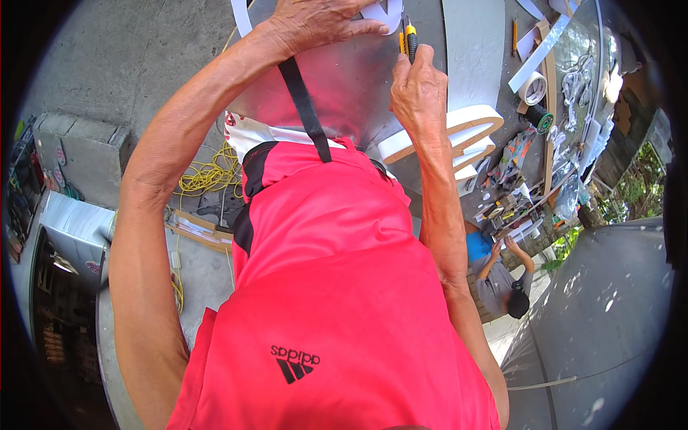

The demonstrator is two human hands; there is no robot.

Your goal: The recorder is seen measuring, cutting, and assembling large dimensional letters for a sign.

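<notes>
At the top of the head view, my left hand (322,18) is on a white curved piece (385,13), thumb extended and other fingers partly hidden, gripping it. My right hand (419,86) holds a yellow-and-black utility knife (410,39) upright, just right of and below that piece. Both are over a shiny metal work surface (344,89) that reflects my red clothing. A black strap (299,89) runs down across it. Beside my right forearm lie thick white curved forms (473,122) with tan edges.
Right: a cluttered bench with a tape roll (532,87), green spool (537,118), pencil (514,37) and strips. A co-worker (502,279) crouches at lower right near a grey covering (588,308). Left: coiled yellow cord (208,175), concrete blocks (79,150) and a wooden box (201,229).
</notes>
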